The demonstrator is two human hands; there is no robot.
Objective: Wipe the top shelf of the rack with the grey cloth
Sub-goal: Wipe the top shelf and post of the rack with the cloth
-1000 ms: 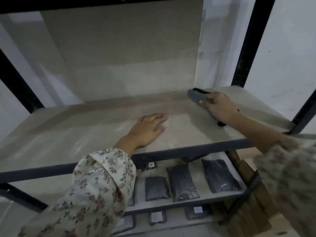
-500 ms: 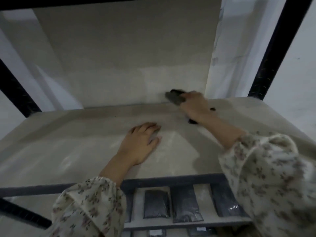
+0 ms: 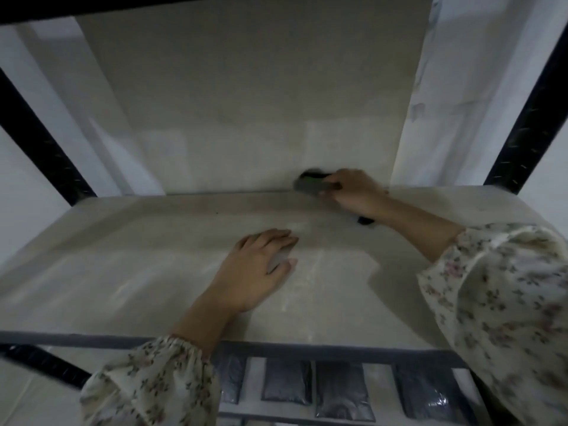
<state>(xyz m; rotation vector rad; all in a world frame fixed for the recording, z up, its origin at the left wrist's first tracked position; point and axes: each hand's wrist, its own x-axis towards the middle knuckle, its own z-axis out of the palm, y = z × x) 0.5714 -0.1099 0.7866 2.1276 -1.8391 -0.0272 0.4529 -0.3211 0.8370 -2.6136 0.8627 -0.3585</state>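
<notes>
The top shelf (image 3: 129, 272) is a pale board in a black metal rack. My right hand (image 3: 353, 190) grips the grey cloth (image 3: 310, 185) and holds it against the shelf's back edge, right of centre, where the board meets the rear panel. A dark end of the cloth sticks out under my wrist. My left hand (image 3: 255, 269) lies flat on the middle of the shelf, fingers straight, holding nothing.
Black uprights (image 3: 528, 112) stand at the rack's corners, and a grey front rail (image 3: 307, 348) edges the shelf. On the lower shelf lie several dark flat packets (image 3: 287, 384). White walls surround the rack.
My right hand has slid the cloth from the right side of the shelf back and leftward to the rear edge. My left hand has stayed flat in place. The camera has moved closer.
</notes>
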